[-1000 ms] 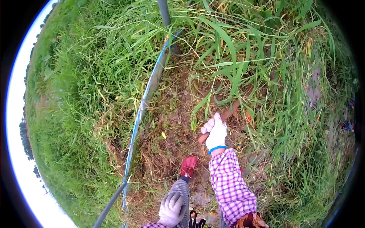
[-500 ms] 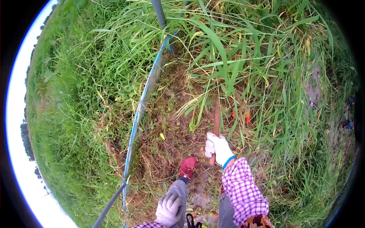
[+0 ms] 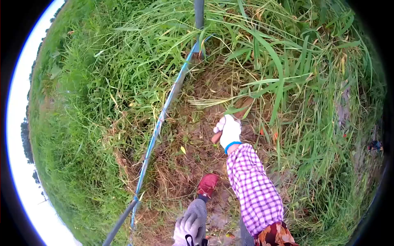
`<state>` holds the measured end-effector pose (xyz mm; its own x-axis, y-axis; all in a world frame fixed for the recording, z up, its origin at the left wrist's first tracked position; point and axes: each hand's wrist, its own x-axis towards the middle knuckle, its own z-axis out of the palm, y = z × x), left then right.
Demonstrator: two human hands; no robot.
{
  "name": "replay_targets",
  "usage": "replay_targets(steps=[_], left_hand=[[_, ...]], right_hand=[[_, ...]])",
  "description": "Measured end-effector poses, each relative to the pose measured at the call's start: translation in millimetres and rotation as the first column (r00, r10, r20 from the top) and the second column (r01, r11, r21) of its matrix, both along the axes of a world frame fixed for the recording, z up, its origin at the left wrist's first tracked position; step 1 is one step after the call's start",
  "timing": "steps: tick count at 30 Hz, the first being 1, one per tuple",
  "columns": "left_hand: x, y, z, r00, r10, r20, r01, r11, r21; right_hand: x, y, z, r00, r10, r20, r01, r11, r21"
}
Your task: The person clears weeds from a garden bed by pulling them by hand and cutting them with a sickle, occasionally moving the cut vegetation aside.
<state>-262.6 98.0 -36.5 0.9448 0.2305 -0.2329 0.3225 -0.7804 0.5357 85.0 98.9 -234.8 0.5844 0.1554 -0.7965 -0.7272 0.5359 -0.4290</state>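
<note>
My right hand (image 3: 229,128), in a white glove with a blue cuff, is closed around a brown wooden handle (image 3: 217,137). The handle's short end sticks out to the left of the fist; its far part runs up under grass blades (image 3: 269,82), and whatever sits at that end is hidden. Cut or pulled stems lie on the brown soil just above the fist. At the bottom, my left hand (image 3: 186,230), also gloved in white, rests on my left knee with its fingers laid out over the grey striped trouser leg (image 3: 197,210). It holds nothing.
A blue line (image 3: 162,119) runs up the left side between a lower grey pole (image 3: 120,221) and an upper grey pole (image 3: 199,16). My red shoe (image 3: 208,183) stands on the soil. Tall grass (image 3: 316,135) fills the right. Small orange pieces (image 3: 275,135) lie in it.
My right hand has moved forward with the handle, which now tilts to the right and goes under the grass. The view has shifted a little. My left hand stays on the knee.
</note>
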Motion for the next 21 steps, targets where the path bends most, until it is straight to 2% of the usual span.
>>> replay_targets(steps=[1,3,4,5,7,9,11,13,14,15,16,17,18,19,21], left_hand=[[5,-1,4,1.000,0.007,0.000,-0.007,1.000,-0.005],[9,-3,8,0.993,0.098,0.059,-0.099,0.995,0.013],[-12,-1,-1,0.997,0.020,-0.080,-0.018,1.000,0.024],[-18,-1,-3,0.996,0.027,-0.080,-0.026,0.999,0.023],[-24,-6,-5,0.973,-0.017,-0.230,0.029,0.998,0.048],[-21,-6,-7,0.976,-0.022,-0.217,0.036,0.998,0.060],[-16,-7,-3,0.980,-0.062,-0.189,0.080,0.993,0.089],[-13,-10,-5,0.984,-0.090,-0.150,0.107,0.988,0.108],[-10,-8,-4,0.980,-0.111,-0.163,0.128,0.987,0.097],[-5,-5,-3,0.976,-0.135,-0.169,0.150,0.985,0.080],[4,-6,-3,0.978,-0.135,-0.158,0.148,0.986,0.075],[16,-5,-3,0.971,-0.146,-0.188,0.161,0.985,0.064],[25,-3,-1,0.960,-0.158,-0.229,0.175,0.983,0.054],[25,0,5,0.939,-0.185,-0.289,0.202,0.979,0.028],[25,-1,3,0.941,-0.191,-0.281,0.213,0.976,0.052]], right_hand=[[1,19,-5,0.996,-0.003,-0.090,0.011,0.996,0.085],[-1,32,-8,0.994,0.005,-0.111,0.008,0.993,0.114],[-6,22,-21,0.989,0.099,-0.113,-0.066,0.963,0.262],[-5,11,-19,0.969,0.231,-0.089,-0.199,0.942,0.271],[-3,-6,-16,0.942,0.329,-0.072,-0.319,0.940,0.121],[-1,-35,-10,0.907,0.420,-0.029,-0.419,0.907,0.046],[3,-65,-2,0.887,0.459,-0.046,-0.451,0.885,0.115],[3,-88,25,0.903,0.428,-0.042,-0.415,0.893,0.176],[-6,-105,20,0.936,0.352,-0.012,-0.325,0.874,0.361],[-21,-121,48,0.889,0.453,-0.065,-0.423,0.868,0.260],[-45,-137,78,0.862,0.477,-0.174,-0.468,0.879,0.090],[-71,-154,94,0.879,0.436,-0.194,-0.436,0.899,0.045],[-83,-171,93,0.863,0.465,-0.200,-0.471,0.882,0.020],[-89,-178,90,0.905,0.395,-0.159,-0.395,0.918,0.031],[-58,-158,92,0.923,0.378,-0.075,-0.379,0.925,-0.004]])
